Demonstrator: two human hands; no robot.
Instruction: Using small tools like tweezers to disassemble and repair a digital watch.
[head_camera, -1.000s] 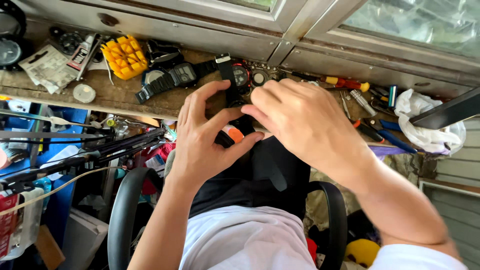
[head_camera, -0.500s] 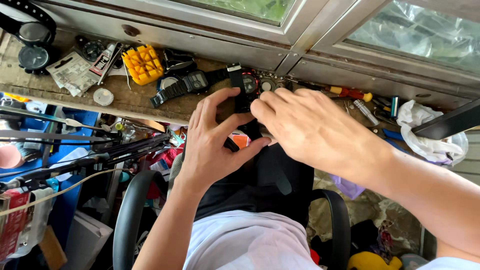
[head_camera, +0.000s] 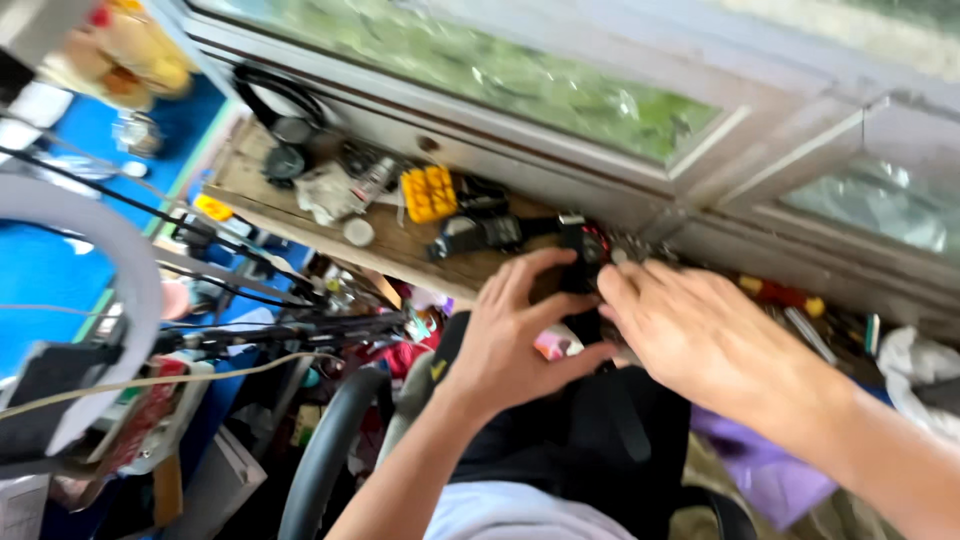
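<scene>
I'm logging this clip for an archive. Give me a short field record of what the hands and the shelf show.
left hand: curled round a small black object, thumb beside an orange-and-white piece
right hand: fingers on the same black object
shelf: wooden ledge under a window
on shelf: yellow case, black strap, round white disc
picture: motion-blurred

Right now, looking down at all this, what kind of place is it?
Probably a small repair bench, maybe for watches, set under a window. The worn wooden shelf is crowded with black wrist straps, a yellow parts box and screwdrivers, and both hands work a small dark piece.
</scene>
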